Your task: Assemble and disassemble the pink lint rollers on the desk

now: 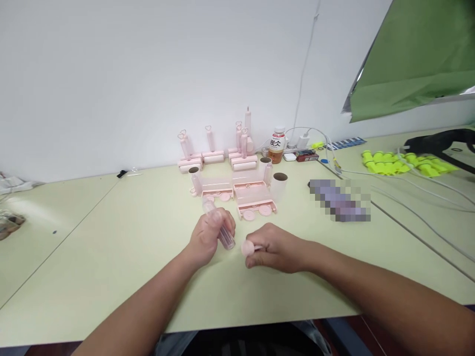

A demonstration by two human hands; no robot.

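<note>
My left hand [208, 236] grips a clear pink plastic tube [219, 227], tilted with its lower end toward my right hand. My right hand [274, 247] rests on the pale green table [111, 237] and pinches a small round pink cap [247, 247] on a short stem, held close to the tube's lower end. Just beyond my hands lie open pink plastic cases [256, 200] with round pink discs at their front edges.
Finished pink rollers with heart-topped handles [211, 148] stand by the wall. Cardboard tubes [280, 185], a drink bottle [276, 145], chargers and white cables [408, 198] lie at the right. Yellow pieces [401, 163] and a black tool [438, 143] sit far right.
</note>
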